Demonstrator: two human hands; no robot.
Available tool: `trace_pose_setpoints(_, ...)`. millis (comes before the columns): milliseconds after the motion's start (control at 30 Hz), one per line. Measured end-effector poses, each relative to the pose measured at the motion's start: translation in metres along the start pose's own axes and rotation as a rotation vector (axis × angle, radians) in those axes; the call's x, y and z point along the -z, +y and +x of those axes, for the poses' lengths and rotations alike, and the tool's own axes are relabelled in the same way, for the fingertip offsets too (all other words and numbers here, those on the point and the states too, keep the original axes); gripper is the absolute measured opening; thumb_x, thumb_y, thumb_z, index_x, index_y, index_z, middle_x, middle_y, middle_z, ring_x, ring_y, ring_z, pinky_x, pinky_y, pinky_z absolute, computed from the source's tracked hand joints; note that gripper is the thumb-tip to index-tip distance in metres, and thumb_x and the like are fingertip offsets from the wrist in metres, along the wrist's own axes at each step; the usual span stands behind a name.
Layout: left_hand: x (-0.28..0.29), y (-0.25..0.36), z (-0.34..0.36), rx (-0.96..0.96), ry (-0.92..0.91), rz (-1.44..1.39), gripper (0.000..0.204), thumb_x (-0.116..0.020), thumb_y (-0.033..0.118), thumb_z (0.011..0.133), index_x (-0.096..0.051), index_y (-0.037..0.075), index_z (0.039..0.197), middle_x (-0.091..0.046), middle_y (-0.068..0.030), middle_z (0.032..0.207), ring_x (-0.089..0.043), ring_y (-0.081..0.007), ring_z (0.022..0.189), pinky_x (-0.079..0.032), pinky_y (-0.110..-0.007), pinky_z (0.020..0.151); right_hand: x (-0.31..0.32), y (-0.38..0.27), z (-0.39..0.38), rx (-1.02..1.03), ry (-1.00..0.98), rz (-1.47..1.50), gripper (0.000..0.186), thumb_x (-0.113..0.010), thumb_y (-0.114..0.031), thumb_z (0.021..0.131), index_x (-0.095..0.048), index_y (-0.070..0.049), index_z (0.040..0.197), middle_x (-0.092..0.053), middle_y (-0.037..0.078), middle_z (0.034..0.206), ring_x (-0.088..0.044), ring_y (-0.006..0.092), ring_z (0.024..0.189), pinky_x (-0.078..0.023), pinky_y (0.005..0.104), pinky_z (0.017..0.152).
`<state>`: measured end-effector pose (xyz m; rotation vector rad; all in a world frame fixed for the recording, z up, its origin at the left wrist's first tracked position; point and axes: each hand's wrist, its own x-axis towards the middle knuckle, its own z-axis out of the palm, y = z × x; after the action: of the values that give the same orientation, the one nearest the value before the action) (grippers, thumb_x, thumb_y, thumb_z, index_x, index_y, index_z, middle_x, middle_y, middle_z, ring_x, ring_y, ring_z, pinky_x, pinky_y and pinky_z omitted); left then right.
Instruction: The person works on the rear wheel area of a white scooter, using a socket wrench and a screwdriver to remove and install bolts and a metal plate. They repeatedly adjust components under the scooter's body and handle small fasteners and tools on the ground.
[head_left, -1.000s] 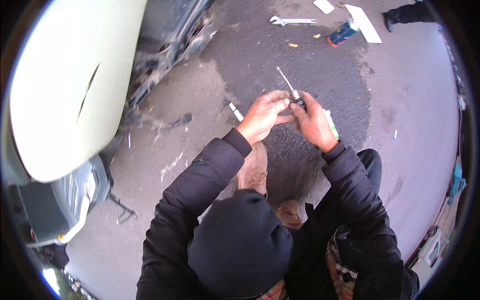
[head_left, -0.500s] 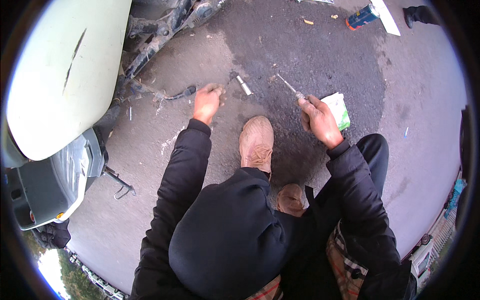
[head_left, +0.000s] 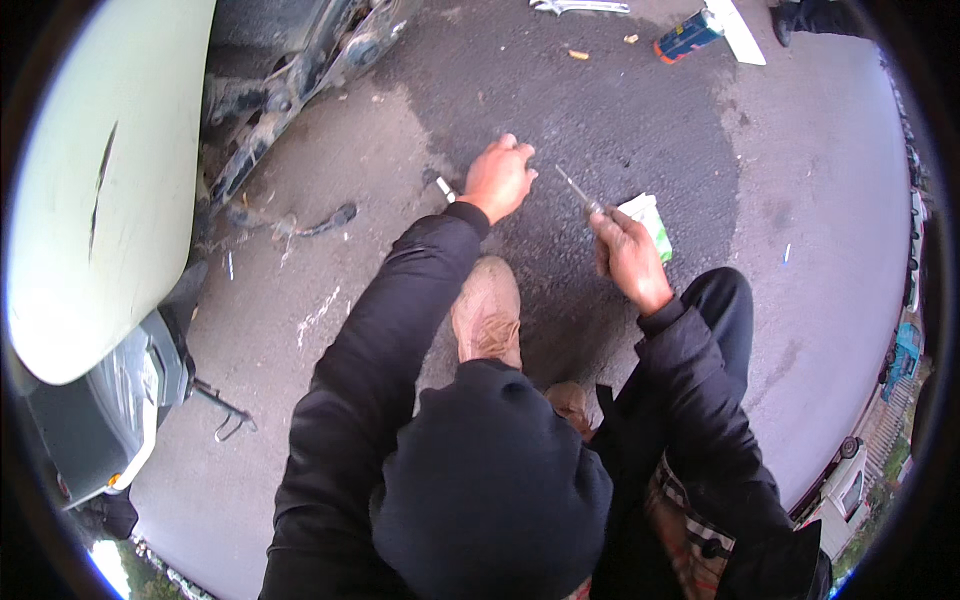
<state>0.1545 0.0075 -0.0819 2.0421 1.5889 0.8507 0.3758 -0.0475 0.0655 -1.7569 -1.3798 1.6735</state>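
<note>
My right hand (head_left: pixel 630 258) is closed round the handle of a screwdriver (head_left: pixel 576 188), whose thin metal shaft points up and left over the dark ground. Facing it, my left hand (head_left: pixel 498 182) hovers with its fingers bent and apart, a short gap away from the screwdriver's tip; I see nothing in it. A silver metal cylinder, like a socket (head_left: pixel 445 188), lies on the ground just left of my left wrist, partly covered by it. Beside my right hand is a white and green packet (head_left: pixel 648 222), partly hidden by that hand.
A pale scooter body (head_left: pixel 120 180) with a dirty metal frame (head_left: pixel 270 125) stands at the left. Farther off lie a wrench (head_left: pixel 580 6), a blue and orange can (head_left: pixel 690 36) and a white flat strip (head_left: pixel 738 34). Another person's shoe (head_left: pixel 784 24) shows at the top right.
My left hand has moved right, past the metal cylinder and toward the screwdriver. My right hand still holds the screwdriver. The view has shifted, bringing the wrench into sight.
</note>
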Motion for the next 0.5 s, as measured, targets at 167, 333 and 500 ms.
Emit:
trace_pose_setpoints(167,-0.029,0.006,0.033,0.116,-0.173,0.104,0.013,-0.06,0.007,0.088,-0.065,0.001,0.098,-0.068,-0.0246,0.102,-0.07,-0.0419,0.091,-0.057,-0.052,0.08,0.003,-0.004,-0.005,-0.02,0.092,0.041,0.034,-0.053,-0.029,0.108,-0.058,-0.004,0.086,-0.052,0.0,0.061,-0.05,0.0108,0.051,-0.039,0.0284,0.049)
trace_pose_setpoints(333,0.045,0.023,0.028,0.52,-0.244,-0.71,0.018,-0.066,0.004,0.087,-0.067,-0.002,0.104,-0.07,-0.0096,0.086,-0.068,-0.0165,0.078,-0.053,-0.031,0.067,-0.006,-0.026,-0.002,0.051,0.053,0.196,0.031,-0.053,-0.028,0.109,-0.062,0.0,0.114,-0.05,-0.002,0.068,-0.049,0.0087,0.054,-0.039,0.0263,0.051)
trace_pose_setpoints(500,0.174,0.044,0.045,0.671,-0.365,-1.199,0.019,-0.061,0.006,0.099,-0.064,-0.003,0.115,-0.071,-0.0138,0.104,-0.073,-0.0232,0.091,-0.061,-0.033,0.081,-0.026,-0.077,-0.016,0.222,-0.01,0.288,0.036,-0.052,-0.027,0.109,-0.06,0.002,0.128,-0.049,-0.001,0.074,-0.049,0.0093,0.06,-0.039,0.0256,0.056)
